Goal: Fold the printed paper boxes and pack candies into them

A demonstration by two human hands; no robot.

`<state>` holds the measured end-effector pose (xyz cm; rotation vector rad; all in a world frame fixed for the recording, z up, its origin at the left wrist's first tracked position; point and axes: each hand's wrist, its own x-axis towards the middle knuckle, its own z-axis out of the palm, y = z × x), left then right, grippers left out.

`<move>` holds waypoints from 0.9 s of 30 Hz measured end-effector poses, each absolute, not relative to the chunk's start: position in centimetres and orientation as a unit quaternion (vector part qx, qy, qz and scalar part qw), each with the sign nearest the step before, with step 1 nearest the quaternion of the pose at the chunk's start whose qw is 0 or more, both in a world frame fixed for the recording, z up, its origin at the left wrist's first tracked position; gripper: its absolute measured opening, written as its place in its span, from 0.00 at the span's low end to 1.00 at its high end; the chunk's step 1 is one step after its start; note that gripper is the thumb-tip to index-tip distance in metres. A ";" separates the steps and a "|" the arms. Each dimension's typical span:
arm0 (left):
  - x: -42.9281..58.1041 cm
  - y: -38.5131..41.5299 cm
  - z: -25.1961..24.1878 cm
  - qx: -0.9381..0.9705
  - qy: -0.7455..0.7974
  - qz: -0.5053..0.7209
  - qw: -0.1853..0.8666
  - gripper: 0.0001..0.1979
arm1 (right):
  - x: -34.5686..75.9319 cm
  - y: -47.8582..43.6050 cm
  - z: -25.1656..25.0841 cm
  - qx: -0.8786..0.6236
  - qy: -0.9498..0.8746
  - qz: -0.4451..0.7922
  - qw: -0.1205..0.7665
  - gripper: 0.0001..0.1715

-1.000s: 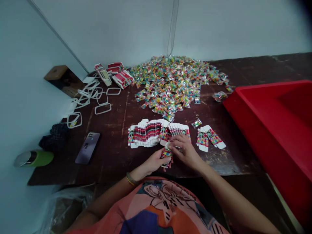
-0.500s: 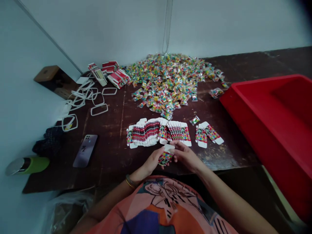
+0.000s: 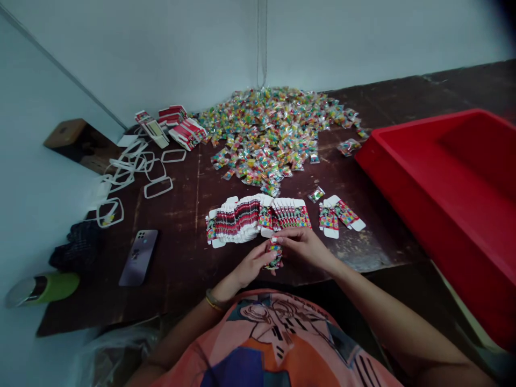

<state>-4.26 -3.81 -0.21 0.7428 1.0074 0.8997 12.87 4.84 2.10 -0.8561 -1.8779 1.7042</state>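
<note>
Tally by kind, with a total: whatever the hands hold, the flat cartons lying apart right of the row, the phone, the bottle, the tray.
Held small multicoloured printed carton: 1
Flat multicoloured printed cardboard cartons: 2
Purple rectangular phone: 1
Green cylindrical bottle: 1
Large red plastic tray: 1
Total: 6

On the bench (image 3: 181, 279), a heap of packets (image 3: 274, 129) lies behind a row of cartons (image 3: 237, 220); right, a tray (image 3: 382, 172); left, a phone (image 3: 139, 258), loops (image 3: 158, 187) behind it.
</note>
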 end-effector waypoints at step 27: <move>-1.7 -3.1 -0.3 0.371 0.443 0.338 0.743 0.20 | 26.8 14.3 -1.8 -0.739 -0.605 0.220 0.197 0.20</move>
